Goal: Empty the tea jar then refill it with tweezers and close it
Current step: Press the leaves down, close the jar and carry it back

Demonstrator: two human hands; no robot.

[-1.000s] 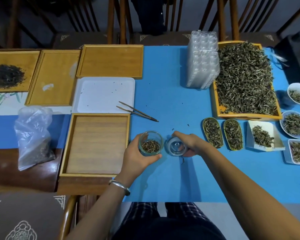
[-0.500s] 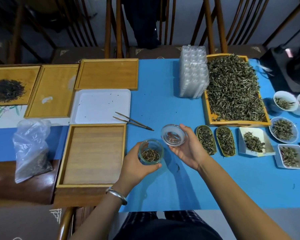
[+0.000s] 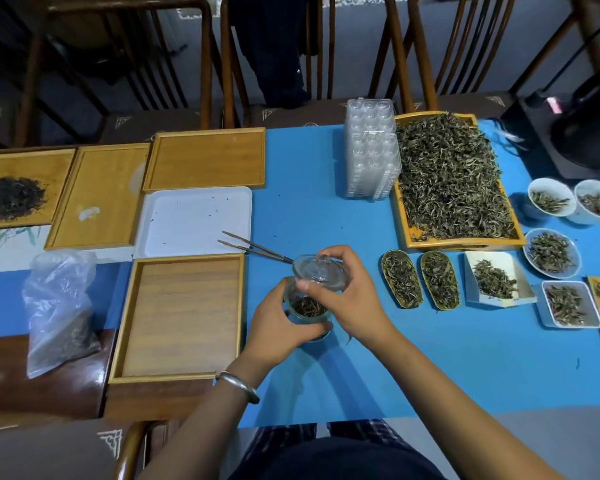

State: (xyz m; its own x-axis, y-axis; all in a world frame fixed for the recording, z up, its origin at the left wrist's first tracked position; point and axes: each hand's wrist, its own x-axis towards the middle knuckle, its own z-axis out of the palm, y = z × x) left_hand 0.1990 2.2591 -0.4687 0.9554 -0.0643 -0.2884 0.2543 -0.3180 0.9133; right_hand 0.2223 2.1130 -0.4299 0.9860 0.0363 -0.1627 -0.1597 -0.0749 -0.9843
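Gripping: left hand [image 3: 278, 323] is wrapping closed around the glass tea jar [image 3: 307, 306], standing it near the front edge of the blue desk [image 3: 465, 358]; right hand [image 3: 347, 299] is pinching the clear glass lid [image 3: 321, 270] by its rim, tilted just above the jar mouth, not yet seated. Contents: dark tea leaves are lying in the jar bottom, so refilling appears done and only closing is remaining. Beyond: tweezers [image 3: 253, 245] are resting unused across the corner of the white tray [image 3: 194, 220], just behind the lid. Far right edge: large wooden tray of loose leaf [image 3: 454, 178] is sitting well apart.
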